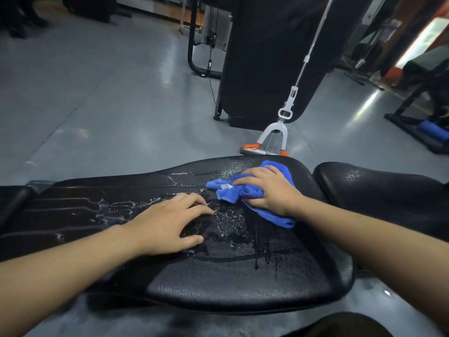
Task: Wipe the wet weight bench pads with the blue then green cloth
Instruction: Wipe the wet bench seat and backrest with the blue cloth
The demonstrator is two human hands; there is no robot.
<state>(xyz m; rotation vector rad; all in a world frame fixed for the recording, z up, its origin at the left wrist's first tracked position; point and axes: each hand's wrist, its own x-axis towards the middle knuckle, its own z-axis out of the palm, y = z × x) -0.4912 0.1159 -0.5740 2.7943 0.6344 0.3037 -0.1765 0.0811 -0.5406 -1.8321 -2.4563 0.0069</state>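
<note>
**Blue cloth under right hand, far side of wet back pad**

Right hand (268, 188) lies on top of the bunched blue cloth (250, 190), fingers curled over it and gathering a fold; grip pressed down onto the pad. Cloth extends past the hand on both sides: one bunched end beyond the fingertips toward the left, a flap trailing out below the wrist.

Cloth sits on the far right part of the long black pad (218, 276), near its upper edge.

Left hand (170, 222) rests flat on the pad's middle, fingers spread, holding nothing, just beside the cloth but apart from it.

Water beads and streaks visible between and around both hands. Second pad (379, 190) to the right also shows droplets. Mop (274, 132) stands on the floor behind.
</note>
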